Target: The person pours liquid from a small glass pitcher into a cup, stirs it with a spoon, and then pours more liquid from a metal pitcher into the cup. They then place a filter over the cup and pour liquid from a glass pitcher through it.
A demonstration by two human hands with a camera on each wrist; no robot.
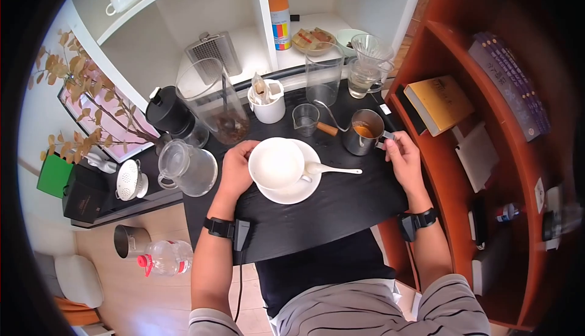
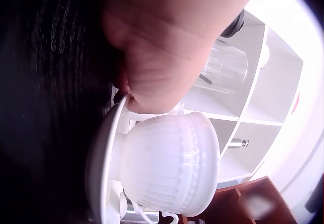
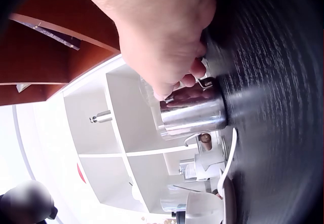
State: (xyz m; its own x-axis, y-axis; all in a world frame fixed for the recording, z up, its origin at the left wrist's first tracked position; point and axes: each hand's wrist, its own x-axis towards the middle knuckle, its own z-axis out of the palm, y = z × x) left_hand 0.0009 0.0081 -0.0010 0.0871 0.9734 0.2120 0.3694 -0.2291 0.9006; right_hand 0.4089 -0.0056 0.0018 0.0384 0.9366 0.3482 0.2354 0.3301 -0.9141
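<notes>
A white cup (image 1: 277, 162) stands on a white saucer (image 1: 287, 198) near the middle of the black table, and a white spoon (image 1: 336, 169) lies at its right side. My left hand (image 1: 237, 168) pinches the saucer's left rim; in the left wrist view the thumb lies over that rim beside the ribbed cup (image 2: 169, 163). To the right, a stainless steel pitcher (image 1: 358, 146) holds some amber liquid. My right hand (image 1: 404, 160) grips the pitcher's handle. In the right wrist view the fingers curl at the handle of the shiny pitcher (image 3: 195, 116), whose base is close against the tabletop.
A wood-handled glass jug (image 1: 306, 116), a white canister (image 1: 268, 110) and tall glass vessels line the table's back. A lidded glass pitcher (image 1: 187, 168) stands left. White shelves rise behind; a reddish bookcase (image 1: 448, 171) borders the right. A water bottle (image 1: 167, 258) is on the floor.
</notes>
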